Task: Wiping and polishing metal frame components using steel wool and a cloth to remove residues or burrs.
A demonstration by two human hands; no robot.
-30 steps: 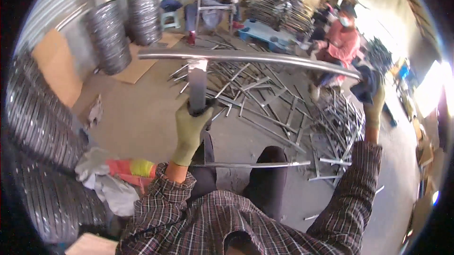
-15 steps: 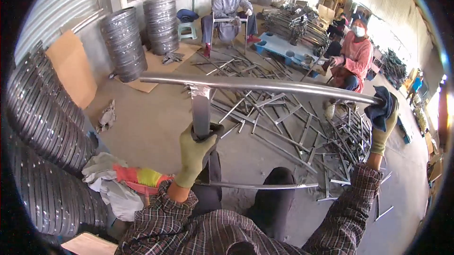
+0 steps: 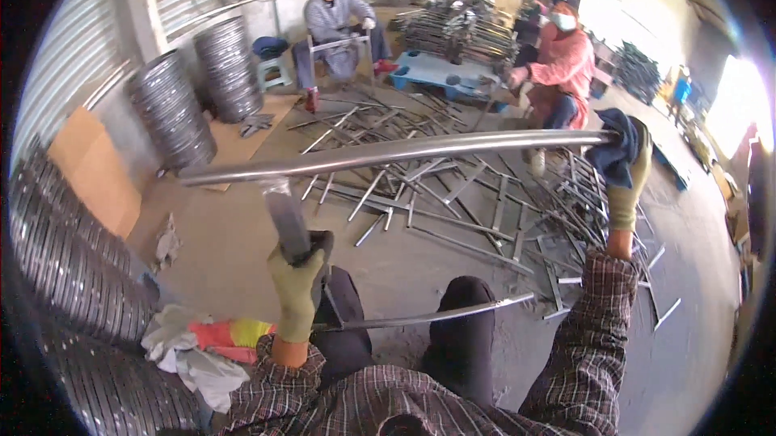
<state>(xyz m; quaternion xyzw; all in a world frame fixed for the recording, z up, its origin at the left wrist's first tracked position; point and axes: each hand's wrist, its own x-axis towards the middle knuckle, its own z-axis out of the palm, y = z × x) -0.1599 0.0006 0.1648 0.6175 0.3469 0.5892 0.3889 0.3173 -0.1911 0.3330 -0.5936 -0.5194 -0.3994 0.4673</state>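
Observation:
A metal frame is held up in front of me: a long, slightly curved steel tube (image 3: 388, 153) on top, a flat crosspiece below its left part, and a second thin bar (image 3: 436, 316) low over my knees. My left hand (image 3: 293, 286), in a pale green glove with dark fingertips, grips the crosspiece under the tube. My right hand (image 3: 637, 169), gloved alike, is closed round a dark blue cloth (image 3: 612, 149) wrapped at the tube's right end. Its fingers are partly hidden by the cloth.
A heap of metal frames (image 3: 493, 202) covers the floor ahead. Stacks of dark curved metal parts (image 3: 77, 250) stand at my left, beside grey rags (image 3: 182, 347). Two masked people sit beyond the heap, near a blue pallet (image 3: 436, 72). Cardboard (image 3: 95, 169) leans on the left.
The held frame has tilted: the tube's left end is lower and its right end higher. Both hands have shifted with it, and my view has turned somewhat to the right.

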